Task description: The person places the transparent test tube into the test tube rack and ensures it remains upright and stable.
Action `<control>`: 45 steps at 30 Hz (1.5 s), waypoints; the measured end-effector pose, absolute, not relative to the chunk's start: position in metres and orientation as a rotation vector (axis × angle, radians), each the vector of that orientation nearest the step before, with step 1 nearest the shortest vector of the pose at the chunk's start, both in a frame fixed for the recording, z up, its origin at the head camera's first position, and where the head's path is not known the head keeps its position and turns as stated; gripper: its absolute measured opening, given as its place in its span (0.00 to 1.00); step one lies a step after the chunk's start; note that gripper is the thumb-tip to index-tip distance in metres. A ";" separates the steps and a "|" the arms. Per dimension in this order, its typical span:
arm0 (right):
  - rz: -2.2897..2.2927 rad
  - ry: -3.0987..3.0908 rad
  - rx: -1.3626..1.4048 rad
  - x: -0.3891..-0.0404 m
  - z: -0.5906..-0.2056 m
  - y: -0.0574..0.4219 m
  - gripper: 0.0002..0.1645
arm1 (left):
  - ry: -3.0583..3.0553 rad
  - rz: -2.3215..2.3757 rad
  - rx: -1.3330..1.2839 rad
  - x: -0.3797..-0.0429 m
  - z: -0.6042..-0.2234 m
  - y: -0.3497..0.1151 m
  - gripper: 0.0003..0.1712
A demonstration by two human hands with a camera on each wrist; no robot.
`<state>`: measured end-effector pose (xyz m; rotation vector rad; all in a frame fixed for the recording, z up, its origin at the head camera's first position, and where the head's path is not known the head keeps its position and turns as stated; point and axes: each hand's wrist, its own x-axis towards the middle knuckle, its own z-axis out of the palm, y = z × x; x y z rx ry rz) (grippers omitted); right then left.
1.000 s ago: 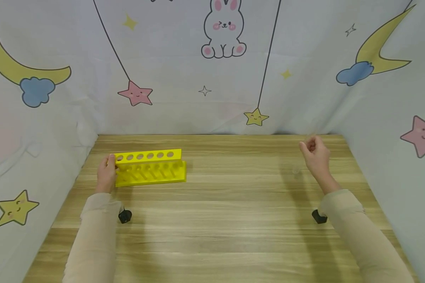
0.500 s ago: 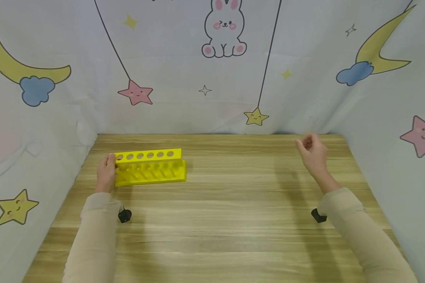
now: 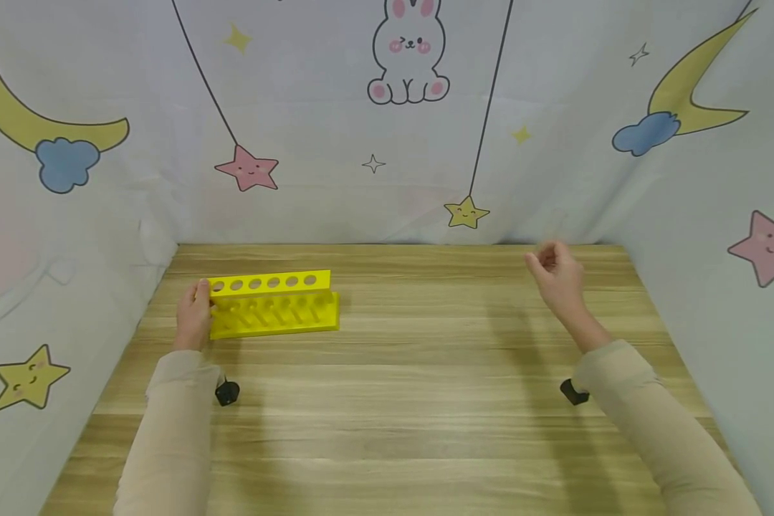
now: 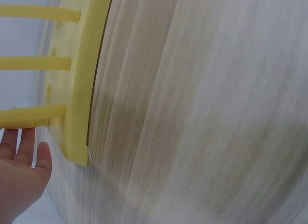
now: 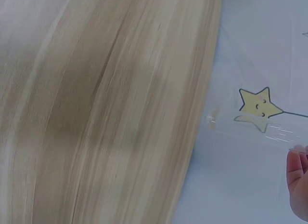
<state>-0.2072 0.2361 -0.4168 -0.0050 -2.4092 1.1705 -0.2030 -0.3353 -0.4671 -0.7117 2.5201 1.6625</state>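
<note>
A yellow test tube rack [image 3: 271, 315] stands at the left of the wooden table, its row of round holes facing up with no tubes in them. My left hand [image 3: 193, 315] grips the rack's left end; in the left wrist view its fingertips [image 4: 28, 137] meet the upper shelf. Raised above the table's far right is my right hand [image 3: 560, 283], its thumb and fingers pinching a clear test tube [image 5: 276, 136]. That tube is nearly invisible in the head view, but the right wrist view shows it extending from the fingertips, with the printed star seen through it.
The wooden table [image 3: 393, 401] reaches back to a white printed cloth [image 3: 335, 208], which also hangs at both sides. A black wrist camera [image 3: 227, 392] sits by the left cuff, and another black wrist camera [image 3: 575, 392] by the right cuff.
My right hand has drifted left and slightly toward the table's back with the test tube, which has tilted. The left hand and the rack stay in place.
</note>
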 end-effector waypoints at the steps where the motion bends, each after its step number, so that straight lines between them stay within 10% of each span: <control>1: 1.178 -2.407 0.006 -0.207 -0.416 0.234 0.12 | 2.518 1.664 -0.713 -0.203 -0.467 -0.336 0.40; 45: 1.318 -2.443 0.287 -0.208 -0.405 0.180 0.12 | 2.537 1.645 -0.741 -0.204 -0.470 -0.336 0.41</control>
